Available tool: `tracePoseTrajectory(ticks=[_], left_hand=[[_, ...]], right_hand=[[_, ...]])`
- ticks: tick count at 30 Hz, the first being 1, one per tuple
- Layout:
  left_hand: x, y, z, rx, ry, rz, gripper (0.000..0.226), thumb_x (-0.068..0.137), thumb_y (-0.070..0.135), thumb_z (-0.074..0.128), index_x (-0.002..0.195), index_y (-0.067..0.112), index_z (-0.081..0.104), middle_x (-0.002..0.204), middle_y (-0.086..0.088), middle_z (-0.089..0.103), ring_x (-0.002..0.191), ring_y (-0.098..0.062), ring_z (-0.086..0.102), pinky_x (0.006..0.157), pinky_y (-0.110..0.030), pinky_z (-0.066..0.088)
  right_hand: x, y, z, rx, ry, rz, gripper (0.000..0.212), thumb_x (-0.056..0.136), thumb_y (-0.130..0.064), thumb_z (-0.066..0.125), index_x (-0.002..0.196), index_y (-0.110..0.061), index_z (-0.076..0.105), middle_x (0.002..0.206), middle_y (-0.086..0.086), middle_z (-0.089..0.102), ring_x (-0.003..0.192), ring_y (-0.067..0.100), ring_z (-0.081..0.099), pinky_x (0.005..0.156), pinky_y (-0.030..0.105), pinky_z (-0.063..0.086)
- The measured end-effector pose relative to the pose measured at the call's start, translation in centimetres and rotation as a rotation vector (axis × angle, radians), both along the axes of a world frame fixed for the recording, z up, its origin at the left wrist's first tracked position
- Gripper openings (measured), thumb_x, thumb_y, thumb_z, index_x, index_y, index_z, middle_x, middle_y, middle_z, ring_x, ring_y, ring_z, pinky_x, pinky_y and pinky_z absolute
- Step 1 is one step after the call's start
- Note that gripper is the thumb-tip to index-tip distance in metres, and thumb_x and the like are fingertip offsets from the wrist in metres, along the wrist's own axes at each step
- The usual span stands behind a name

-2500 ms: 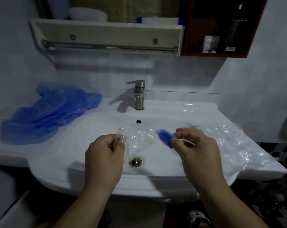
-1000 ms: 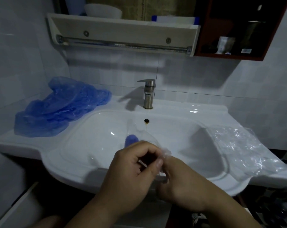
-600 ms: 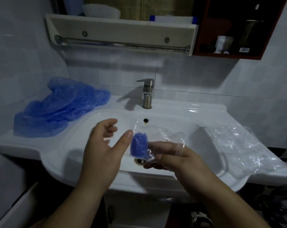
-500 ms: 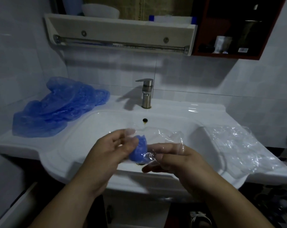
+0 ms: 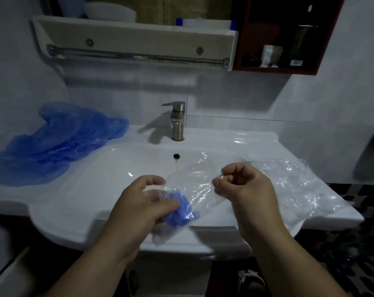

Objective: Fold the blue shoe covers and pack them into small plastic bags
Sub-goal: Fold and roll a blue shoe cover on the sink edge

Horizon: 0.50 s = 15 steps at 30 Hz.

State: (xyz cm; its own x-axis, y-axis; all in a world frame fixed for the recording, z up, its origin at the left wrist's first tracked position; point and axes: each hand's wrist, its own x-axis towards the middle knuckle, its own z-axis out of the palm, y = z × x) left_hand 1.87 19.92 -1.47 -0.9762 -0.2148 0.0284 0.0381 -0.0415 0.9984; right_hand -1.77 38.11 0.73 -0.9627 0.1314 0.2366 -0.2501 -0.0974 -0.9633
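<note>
Tabletop: a white tabletop [image 5: 220,137] runs round a sunken basin [image 5: 108,172], against a pale tiled wall
Behind the basin: a steel faucet [image 5: 177,121] stands upright at the back edge, with a dark overflow hole [image 5: 176,155] just below it
Left side: a loose heap of blue shoe covers [image 5: 53,144] lies on the tabletop, well apart from both hands
Right side: a crumpled pile of clear bags [image 5: 293,185] lies on the tabletop, just beside the right hand
Above: a pale shelf [image 5: 134,37] with a metal rail [image 5: 136,56] under it, and a dark red cabinet [image 5: 278,35] to its right
Below: a sandalled foot [image 5: 251,279] shows on the floor under the front edge
In the way: the left hand covers part of the bag's lower end and the basin's drain
Folded shoe cover [image 5: 179,209]: a small, crinkled blue wad, thin and glossy, sitting inside the lower end of the bag, over the basin's front rim
Small plastic bag [image 5: 194,185]: clear and wrinkled, stretched slantwise between the two hands above the basin
Left hand [image 5: 143,209]: thumb and fingers curl round the bag's lower end, pressing on the wad through the film
Right hand [image 5: 244,185]: fingers curled in, pinching the bag's upper edge
Counts: two hands, one held bag, one blue wad in it, one faucet; the heaped covers and the piled bags are too bunched to count
</note>
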Motion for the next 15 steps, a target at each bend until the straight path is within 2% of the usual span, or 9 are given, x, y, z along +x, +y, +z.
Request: tracePoseTrajectory(ticks=[2,4,5,6,7,8,9,12,15], left_hand=[[0.0,0.7,0.2,-0.043,0.02,-0.001,0.04,0.059,0.004,0.087,0.092,0.02,0.072,0.083,-0.013,0.075,0.068,-0.022,0.068,0.054,-0.029,0.052],[-0.3,1.2,0.3,-0.02,0.115,0.118,0.023,0.068,0.0,0.084,0.08,0.017,0.074,0.079,-0.011,0.074,0.066,-0.022,0.068,0.054,-0.03,0.054],[-0.6,1.3,0.4,-0.004,0.154,0.171,0.02,0.072,0.001,0.08,0.078,0.019,0.074,0.077,-0.008,0.074,0.067,-0.022,0.068,0.058,-0.032,0.055],[-0.8,1.5,0.5,0.003,0.17,0.188,0.018,0.075,0.003,0.079,0.078,0.02,0.073,0.077,-0.005,0.075,0.069,-0.023,0.07,0.062,-0.034,0.057],[-1.0,1.8,0.5,0.0,0.173,0.183,0.016,0.075,0.005,0.079,0.078,0.019,0.072,0.08,-0.004,0.076,0.072,-0.024,0.073,0.065,-0.036,0.058],[-1.1,2.1,0.5,0.0,0.168,0.167,0.013,0.075,0.007,0.079,0.079,0.017,0.071,0.084,-0.006,0.076,0.076,-0.026,0.074,0.068,-0.039,0.059],[-1.1,2.7,0.6,0.006,0.16,0.138,0.013,0.074,0.01,0.08,0.079,0.016,0.069,0.086,-0.008,0.076,0.078,-0.029,0.075,0.069,-0.041,0.059],[-1.1,4.5,0.6,0.032,0.151,0.054,0.021,0.065,0.023,0.079,0.082,0.016,0.068,0.09,-0.014,0.075,0.081,-0.034,0.074,0.072,-0.044,0.06],[-1.2,5.7,0.9,0.065,0.155,0.06,0.018,0.08,0.018,0.074,0.097,0.014,0.068,0.096,-0.015,0.071,0.086,-0.027,0.074,0.074,-0.039,0.061]], right_hand=[[0.1,0.0,-0.1,-0.106,-0.04,0.04,0.036,0.069,0.005,0.076,0.101,-0.006,0.062,0.069,0.005,0.067,0.068,0.016,0.066,0.071,0.027,0.056],[0.1,0.0,-0.2,-0.357,-0.149,0.178,0.052,0.063,-0.013,0.078,0.111,-0.01,0.059,0.082,0.011,0.072,0.078,0.022,0.071,0.075,0.034,0.057],[0.2,-0.2,-0.4,-0.396,-0.217,0.247,0.054,0.061,-0.018,0.079,0.111,-0.011,0.059,0.086,0.013,0.072,0.08,0.025,0.072,0.074,0.036,0.057],[0.5,-0.3,-0.4,-0.337,-0.264,0.305,0.048,0.062,-0.02,0.08,0.106,-0.012,0.063,0.086,0.014,0.073,0.078,0.024,0.071,0.072,0.036,0.057],[0.8,-0.4,-0.7,-0.213,-0.275,0.338,0.033,0.067,-0.017,0.081,0.096,-0.012,0.067,0.081,0.012,0.072,0.072,0.022,0.069,0.071,0.035,0.058],[1.2,-0.5,-0.9,-0.09,-0.251,0.337,0.014,0.074,-0.011,0.079,0.085,-0.012,0.071,0.073,0.011,0.069,0.067,0.02,0.066,0.069,0.035,0.057],[1.4,-0.5,-1.0,-0.008,-0.21,0.295,0.005,0.08,-0.007,0.075,0.077,-0.01,0.071,0.067,0.01,0.066,0.062,0.019,0.062,0.066,0.034,0.056],[0.8,0.8,-1.1,0.135,-0.059,0.084,0.011,0.085,-0.007,0.068,0.074,-0.009,0.071,0.061,0.004,0.065,0.057,0.013,0.059,0.059,0.03,0.052],[-0.8,4.2,-0.2,0.246,0.078,-0.17,0.012,0.084,-0.009,0.066,0.073,-0.013,0.072,0.06,-0.005,0.065,0.058,0.009,0.057,0.062,0.029,0.049]])
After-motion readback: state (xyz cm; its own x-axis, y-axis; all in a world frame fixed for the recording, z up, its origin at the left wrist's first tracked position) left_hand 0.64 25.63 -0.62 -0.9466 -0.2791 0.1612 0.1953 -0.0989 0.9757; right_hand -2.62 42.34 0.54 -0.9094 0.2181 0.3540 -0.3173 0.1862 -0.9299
